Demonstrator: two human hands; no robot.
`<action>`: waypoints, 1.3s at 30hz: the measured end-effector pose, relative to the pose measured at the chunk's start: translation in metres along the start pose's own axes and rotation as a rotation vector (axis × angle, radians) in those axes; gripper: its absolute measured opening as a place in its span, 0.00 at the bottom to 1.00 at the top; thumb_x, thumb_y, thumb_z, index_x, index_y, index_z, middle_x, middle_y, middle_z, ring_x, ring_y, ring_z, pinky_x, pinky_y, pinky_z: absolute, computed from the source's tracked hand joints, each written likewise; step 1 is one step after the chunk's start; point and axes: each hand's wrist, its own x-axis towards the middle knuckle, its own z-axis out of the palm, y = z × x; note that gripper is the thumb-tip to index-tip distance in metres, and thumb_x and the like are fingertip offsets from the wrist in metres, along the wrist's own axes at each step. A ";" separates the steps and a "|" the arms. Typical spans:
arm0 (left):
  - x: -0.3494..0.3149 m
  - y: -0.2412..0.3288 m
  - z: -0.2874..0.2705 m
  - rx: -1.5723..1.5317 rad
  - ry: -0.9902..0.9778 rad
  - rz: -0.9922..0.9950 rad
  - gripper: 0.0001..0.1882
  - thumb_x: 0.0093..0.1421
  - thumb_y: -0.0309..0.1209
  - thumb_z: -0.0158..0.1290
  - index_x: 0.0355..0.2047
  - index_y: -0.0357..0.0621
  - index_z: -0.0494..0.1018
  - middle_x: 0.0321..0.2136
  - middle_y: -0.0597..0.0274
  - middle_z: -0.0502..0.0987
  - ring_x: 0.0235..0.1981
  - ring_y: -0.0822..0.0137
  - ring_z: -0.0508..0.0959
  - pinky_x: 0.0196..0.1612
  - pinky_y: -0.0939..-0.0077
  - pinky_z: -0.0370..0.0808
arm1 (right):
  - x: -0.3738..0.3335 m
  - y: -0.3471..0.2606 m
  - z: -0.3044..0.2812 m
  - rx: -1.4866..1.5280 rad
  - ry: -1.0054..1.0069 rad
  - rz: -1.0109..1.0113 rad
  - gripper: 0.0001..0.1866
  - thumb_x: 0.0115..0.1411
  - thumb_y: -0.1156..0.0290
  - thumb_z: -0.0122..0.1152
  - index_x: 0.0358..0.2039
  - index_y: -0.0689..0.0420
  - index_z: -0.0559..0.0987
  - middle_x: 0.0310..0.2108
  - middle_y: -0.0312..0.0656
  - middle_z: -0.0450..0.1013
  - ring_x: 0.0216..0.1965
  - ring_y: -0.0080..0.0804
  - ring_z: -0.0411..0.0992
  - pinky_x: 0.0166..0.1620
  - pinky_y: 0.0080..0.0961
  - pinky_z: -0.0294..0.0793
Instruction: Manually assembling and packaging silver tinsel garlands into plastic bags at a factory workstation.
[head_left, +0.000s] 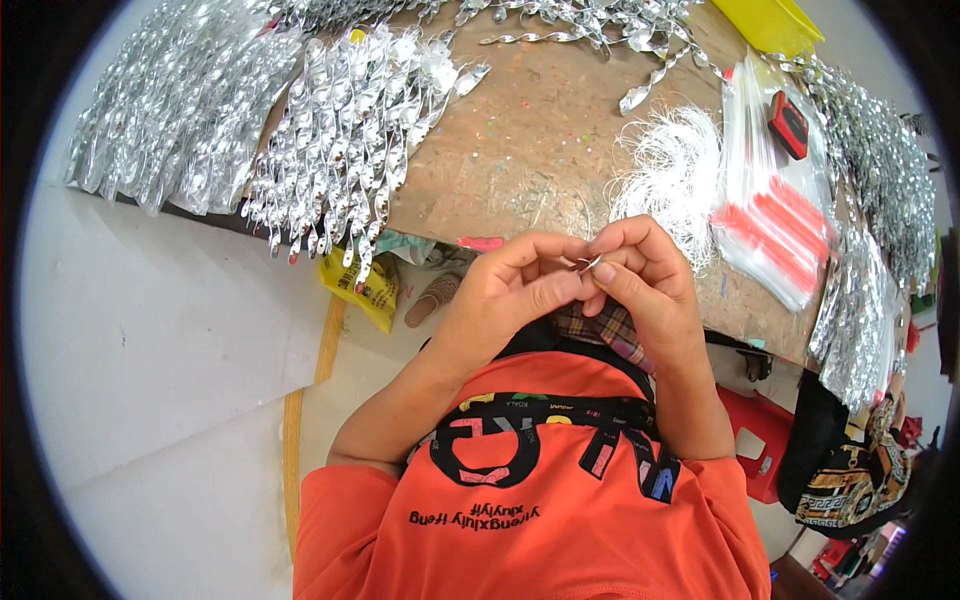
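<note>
My left hand [530, 285] and my right hand [645, 275] meet in front of my chest, at the table's near edge. Thumbs and fingers of both are closed in a pinch. Between the fingertips shows a thin white string [591, 266]; its ends are hidden by the fingers. Just beyond my right hand lies a loose tangled bundle of white strings [668, 165]. Twisted silver foil strips [350, 125] are spread in a pile at the left, some hanging over the edge.
Clear plastic bags with red ends [775, 235] lie on the brown table [500, 130], a red-and-black device [789, 125] on top. More silver strips [870, 170] hang at the right. A yellow container [770, 25] stands far right. Below are a yellow bag [365, 290] and a red stool [750, 440].
</note>
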 end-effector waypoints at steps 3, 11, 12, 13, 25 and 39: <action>0.004 0.005 0.004 -0.020 -0.009 0.027 0.10 0.60 0.28 0.49 0.40 0.36 0.68 0.31 0.64 0.72 0.33 0.76 0.71 0.37 0.82 0.70 | -0.001 -0.001 0.002 -0.020 0.042 0.019 0.07 0.57 0.77 0.51 0.37 0.61 0.68 0.24 0.39 0.72 0.25 0.20 0.70 0.29 0.15 0.70; 0.008 -0.002 0.001 -0.021 0.080 -0.026 0.08 0.58 0.31 0.52 0.34 0.41 0.71 0.31 0.66 0.73 0.27 0.80 0.69 0.30 0.88 0.65 | -0.001 0.000 -0.002 -0.049 0.030 0.001 0.07 0.57 0.78 0.51 0.37 0.61 0.68 0.26 0.40 0.72 0.26 0.20 0.70 0.29 0.15 0.71; 0.008 -0.002 0.000 -0.013 0.070 -0.038 0.08 0.58 0.32 0.52 0.34 0.41 0.70 0.31 0.66 0.73 0.27 0.81 0.68 0.29 0.88 0.64 | -0.002 0.000 -0.002 -0.049 0.030 0.001 0.07 0.57 0.78 0.51 0.37 0.61 0.68 0.26 0.40 0.72 0.26 0.20 0.70 0.29 0.15 0.71; 0.008 -0.002 0.000 -0.005 0.060 -0.051 0.08 0.58 0.32 0.52 0.34 0.41 0.70 0.30 0.66 0.73 0.26 0.81 0.67 0.28 0.87 0.63 | -0.002 -0.001 -0.002 -0.050 0.028 0.011 0.07 0.57 0.78 0.51 0.37 0.61 0.68 0.26 0.40 0.72 0.26 0.20 0.71 0.29 0.15 0.71; 0.015 -0.008 0.001 -0.218 0.091 0.075 0.06 0.59 0.31 0.50 0.32 0.42 0.69 0.44 0.61 0.68 0.35 0.70 0.72 0.41 0.74 0.69 | 0.001 -0.007 0.000 -0.152 0.022 0.078 0.06 0.58 0.71 0.53 0.34 0.61 0.72 0.20 0.31 0.68 0.19 0.12 0.62 0.21 0.09 0.58; 0.010 -0.006 -0.009 0.207 0.014 -0.077 0.14 0.57 0.25 0.51 0.45 0.36 0.69 0.34 0.64 0.74 0.32 0.78 0.72 0.36 0.85 0.70 | 0.014 0.000 -0.019 0.199 0.215 0.069 0.05 0.57 0.71 0.52 0.29 0.57 0.70 0.13 0.25 0.56 0.11 0.11 0.48 0.20 0.10 0.50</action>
